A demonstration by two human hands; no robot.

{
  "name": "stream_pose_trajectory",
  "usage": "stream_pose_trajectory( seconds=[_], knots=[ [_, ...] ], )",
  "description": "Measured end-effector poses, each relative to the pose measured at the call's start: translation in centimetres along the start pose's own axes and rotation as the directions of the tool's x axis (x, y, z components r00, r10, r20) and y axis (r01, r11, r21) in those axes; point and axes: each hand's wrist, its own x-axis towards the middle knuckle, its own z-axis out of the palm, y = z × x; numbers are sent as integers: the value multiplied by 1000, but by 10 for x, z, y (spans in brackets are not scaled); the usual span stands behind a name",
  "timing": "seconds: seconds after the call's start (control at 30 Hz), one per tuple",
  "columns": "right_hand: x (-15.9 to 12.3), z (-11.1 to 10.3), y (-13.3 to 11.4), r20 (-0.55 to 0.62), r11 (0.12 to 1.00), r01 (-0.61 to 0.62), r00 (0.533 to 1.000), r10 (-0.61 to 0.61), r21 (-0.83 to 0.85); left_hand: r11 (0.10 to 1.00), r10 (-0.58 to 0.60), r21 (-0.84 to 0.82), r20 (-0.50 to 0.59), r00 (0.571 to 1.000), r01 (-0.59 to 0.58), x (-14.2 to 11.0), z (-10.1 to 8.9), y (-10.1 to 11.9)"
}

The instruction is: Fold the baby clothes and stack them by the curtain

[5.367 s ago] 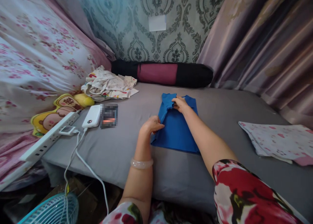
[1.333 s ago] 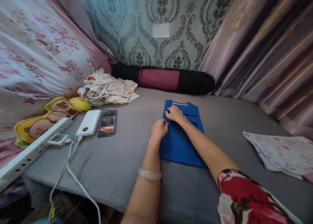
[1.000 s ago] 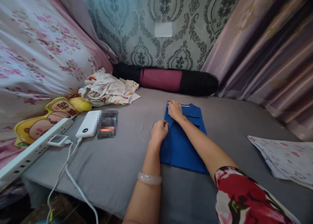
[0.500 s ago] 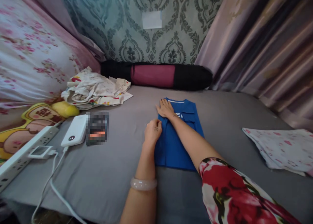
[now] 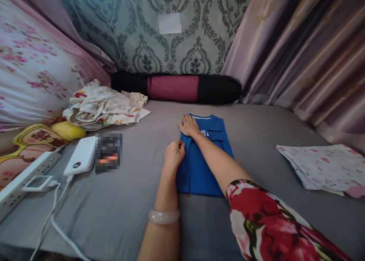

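A blue shirt (image 5: 209, 154), folded into a narrow rectangle with its collar at the far end, lies on the grey bed sheet (image 5: 128, 200). My right hand (image 5: 188, 125) rests flat on the shirt's far left corner, fingers stretched out. My left hand (image 5: 173, 154) sits at the shirt's left edge, fingers curled in and pinching the fabric there. A pale bangle circles my left wrist. My right sleeve is red and floral.
A crumpled pale printed cloth (image 5: 104, 105) lies at the back left. A white power bank (image 5: 81, 160), a small dark box (image 5: 108, 152) and a power strip (image 5: 17, 185) with cables sit at the left. A folded floral cloth (image 5: 322, 166) lies right; a black-maroon bolster (image 5: 176, 88) runs along the wall.
The shirt's left side has been folded in and laid flat. My right hand slid up to the far left corner and flattened. My left hand stayed at the left edge.
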Motion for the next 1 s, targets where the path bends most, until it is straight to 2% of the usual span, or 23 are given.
stream_pose_trajectory(
  seconds=[0.13, 0.27, 0.4, 0.5, 0.6, 0.73, 0.87, 0.93, 1.0],
  knots=[
    [0, -6, -1, -3, 996, 12, 1000, -12, 87, 999, 31, 7, 17, 999, -31, 0, -1, -1],
    [-11, -26, 10, -86, 981, -53, 994, 70, 186, 998, 57, 14, -6, 998, -57, -1, -2, 0],
    [-41, -42, 42, -128, 977, -179, 973, 193, 114, 997, 69, 33, -38, 997, -68, -3, -2, 0],
    [-60, -44, 65, -88, 960, -280, 956, 281, 27, 997, 63, 36, -45, 997, -62, -4, -1, 0],
    [-66, -38, 76, -9, 935, -353, 935, 353, -17, 998, 58, 27, -43, 997, -57, -5, 0, 0],
    [-64, -30, 79, -1, 929, -366, 930, 367, -46, 998, 55, 14, -46, 997, -54, -6, -3, 1],
    [-64, -37, 77, 26, 928, -373, 927, 373, -13, 999, 43, -17, -56, 998, -44, -8, -7, 2],
    [-63, -43, 68, -16, 933, -359, 933, 360, 14, 998, 45, -32, -66, 997, -47, -8, -8, 2],
    [-60, -45, 52, -89, 964, -264, 960, 266, 25, 998, 51, -42, -81, 995, -55, -8, -8, 2]
  ],
)
